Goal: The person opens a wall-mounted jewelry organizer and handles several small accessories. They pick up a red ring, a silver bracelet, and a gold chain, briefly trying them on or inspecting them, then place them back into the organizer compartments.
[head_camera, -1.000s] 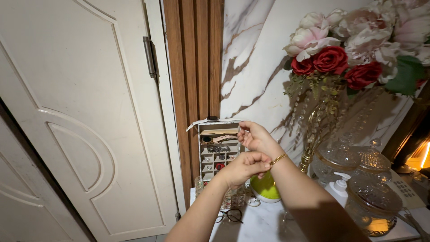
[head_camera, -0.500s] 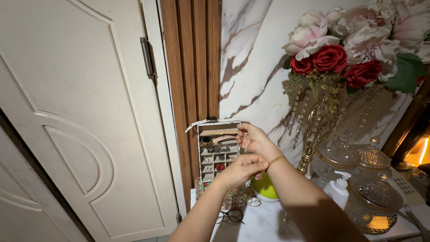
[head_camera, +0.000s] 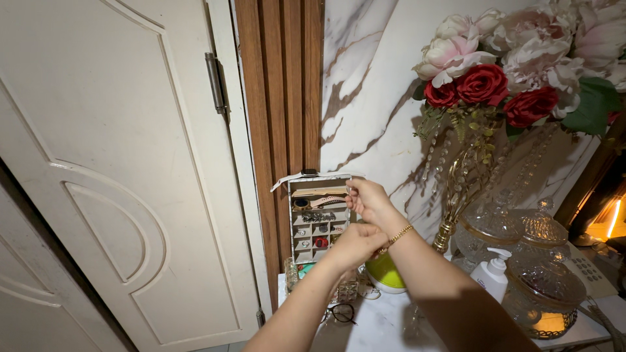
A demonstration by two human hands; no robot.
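Since the earlier frame our left hand (head_camera: pixel 355 244) has edged lower, its fingers pinched on the gold chain bracelet (head_camera: pixel 396 236) at the wrist of our right hand (head_camera: pixel 368 201), loosely curled before the jewellery organiser (head_camera: pixel 317 221); we judge the chain light, limp, best taken at its clasp.

Even, fairly bright indoor light falls on the white door (head_camera: pixel 111 169) at the left and the marble wall (head_camera: pixel 378 85). At the far right a warm orange lamp glow (head_camera: pixel 610 221) burns out. The near forearms lie in shadow, darkening the bench (head_camera: pixel 385 326). The door edge bows slightly; small far things look soft.
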